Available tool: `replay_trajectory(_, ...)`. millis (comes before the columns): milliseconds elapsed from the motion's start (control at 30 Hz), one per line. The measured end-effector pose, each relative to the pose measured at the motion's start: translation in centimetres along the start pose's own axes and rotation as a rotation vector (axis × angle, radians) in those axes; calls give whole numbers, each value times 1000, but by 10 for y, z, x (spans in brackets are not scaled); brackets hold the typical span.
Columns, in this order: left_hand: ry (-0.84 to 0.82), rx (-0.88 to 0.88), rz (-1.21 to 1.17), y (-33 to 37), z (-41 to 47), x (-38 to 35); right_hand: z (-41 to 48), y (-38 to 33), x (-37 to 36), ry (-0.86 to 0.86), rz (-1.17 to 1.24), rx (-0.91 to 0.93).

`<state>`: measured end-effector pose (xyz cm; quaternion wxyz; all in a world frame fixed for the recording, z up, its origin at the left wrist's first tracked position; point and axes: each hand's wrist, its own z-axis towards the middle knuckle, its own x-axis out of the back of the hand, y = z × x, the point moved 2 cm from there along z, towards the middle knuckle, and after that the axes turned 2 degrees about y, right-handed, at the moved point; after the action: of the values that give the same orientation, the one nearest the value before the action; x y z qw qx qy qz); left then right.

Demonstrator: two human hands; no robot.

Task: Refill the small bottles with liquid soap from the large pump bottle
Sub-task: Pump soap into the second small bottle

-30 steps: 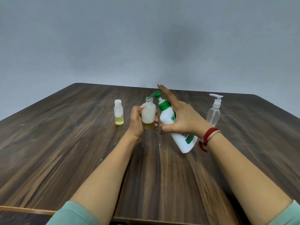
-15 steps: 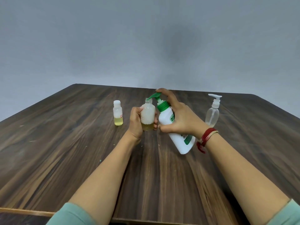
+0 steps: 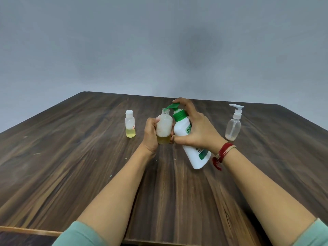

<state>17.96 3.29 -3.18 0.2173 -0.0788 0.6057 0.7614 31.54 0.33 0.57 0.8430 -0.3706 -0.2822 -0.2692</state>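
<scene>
Left hand (image 3: 150,134) fingers wrapped round open small bottle (image 3: 164,128), right hand (image 3: 197,132) fingers gripping tilted pump bottle (image 3: 193,153), forefinger on green pump head (image 3: 173,106), spout over the small bottle's mouth

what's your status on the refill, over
Left grip holds uncapped small bottle, part full. Right grip holds tilted white pump bottle, finger on green pump head, spout over the mouth. Capped small bottle and clear pump bottle stand aside.
</scene>
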Motion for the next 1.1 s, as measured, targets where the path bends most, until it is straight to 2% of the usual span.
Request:
replay_trajectory(400,-62,-1,3,2,2,5,1,1,3,-88,21,-5)
replay_trajectory(700,-46,0,-4,0,0,1,0,1,2,0,43,-1)
replay_trajectory(1100,-116,-5,-4,-3,4,6,0,-1,5,-84,17,-4)
